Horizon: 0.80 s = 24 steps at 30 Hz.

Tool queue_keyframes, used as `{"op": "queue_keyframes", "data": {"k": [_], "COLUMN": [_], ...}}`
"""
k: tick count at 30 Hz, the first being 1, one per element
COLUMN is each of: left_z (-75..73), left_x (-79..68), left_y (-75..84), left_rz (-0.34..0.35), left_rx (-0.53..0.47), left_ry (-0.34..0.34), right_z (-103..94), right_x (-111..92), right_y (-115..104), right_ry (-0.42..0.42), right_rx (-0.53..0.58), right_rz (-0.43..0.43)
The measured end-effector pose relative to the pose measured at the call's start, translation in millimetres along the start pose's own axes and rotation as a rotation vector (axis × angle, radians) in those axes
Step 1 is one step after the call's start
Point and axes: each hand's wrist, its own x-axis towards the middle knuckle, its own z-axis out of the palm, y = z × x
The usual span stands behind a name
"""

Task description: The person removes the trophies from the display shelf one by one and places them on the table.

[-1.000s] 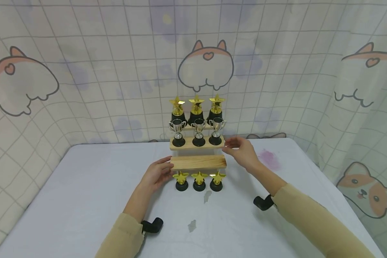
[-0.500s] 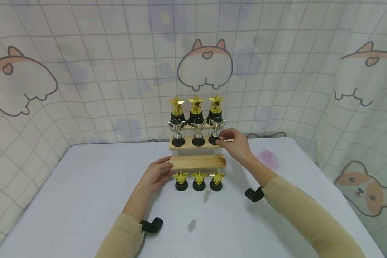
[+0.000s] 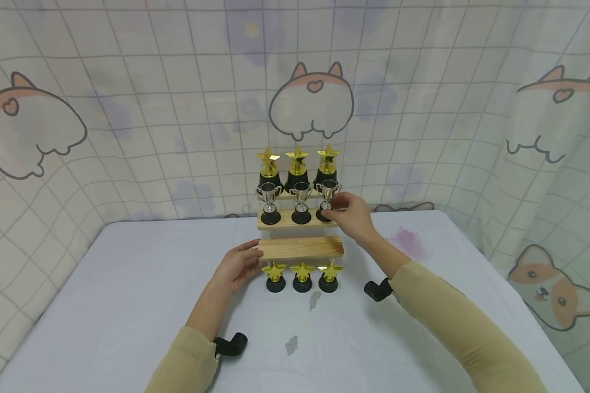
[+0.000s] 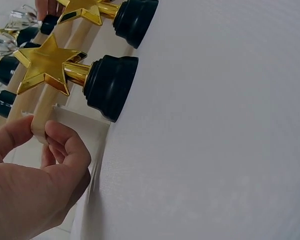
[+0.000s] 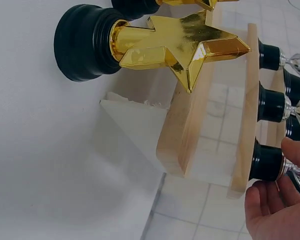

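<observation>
My left hand (image 3: 238,266) pinches the left end of the front wooden board (image 3: 300,248) between thumb and fingers, seen close up in the left wrist view. The board's top carries nothing. Behind and above it, a second wooden board (image 3: 287,219) bears three silver cup trophies with black bases. My right hand (image 3: 354,215) holds the rightmost silver cup trophy (image 3: 328,190) low down, thumb and fingers about its black base; in the right wrist view that base (image 5: 266,161) stands upright against the board. The middle silver cup (image 3: 301,192) and left silver cup (image 3: 269,194) stand untouched.
Three gold star trophies (image 3: 302,277) stand on the white tablecloth (image 3: 142,295) before the front board. Three taller gold star trophies (image 3: 297,166) stand on the rearmost board. A patterned grid curtain (image 3: 187,109) hangs behind. Black wrist mounts (image 3: 231,345) jut from both wrists.
My right hand has moved left from beside the second board's right end onto the rightmost silver cup trophy's base. My left hand stays at the front board.
</observation>
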Motion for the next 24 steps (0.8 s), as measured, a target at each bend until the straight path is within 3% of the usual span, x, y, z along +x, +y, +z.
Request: {"op": "queue_keyframes", "data": {"k": [16, 24], "left_z": [-0.4, 0.4], "left_x": [-0.4, -0.3], "left_y": [0.2, -0.1], "left_rz": [0.002, 0.01], "left_rx": [-0.009, -0.006], "left_ry": [-0.016, -0.019], "right_z": [4.7, 1.4], "right_x": [0.1, -3.9], "right_y": [-4.7, -5.3], "right_ry": [-0.04, -0.034], "right_rx": [-0.032, 0.007], "right_rz": [0.024, 0.018]}}
